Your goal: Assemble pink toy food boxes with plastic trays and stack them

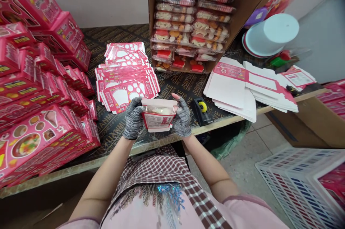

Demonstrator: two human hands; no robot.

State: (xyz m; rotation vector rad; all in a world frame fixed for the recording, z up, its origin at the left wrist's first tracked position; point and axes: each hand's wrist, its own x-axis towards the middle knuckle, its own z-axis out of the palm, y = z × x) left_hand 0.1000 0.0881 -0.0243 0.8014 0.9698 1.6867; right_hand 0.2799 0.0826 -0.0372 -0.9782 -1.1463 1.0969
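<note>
Both hands wear grey knit gloves and hold a small pink-and-white carton [157, 118] over the table's front edge. My left hand [133, 117] grips its left side, fingers curled round it. My right hand [181, 117] grips the right side, one bare fingertip raised above the top flap. The carton's top flap stands open and a clear-wrapped content shows inside. Just behind lies a fanned pile of flat pink die-cut cartons [125, 78].
Stacks of finished pink boxes [40, 89] fill the left. A big cardboard box of clear toy trays [188, 20] stands at the back. Flat white sheets [242, 89] and a tape dispenser [201, 108] lie right. White plastic crates [304, 182] sit on the floor.
</note>
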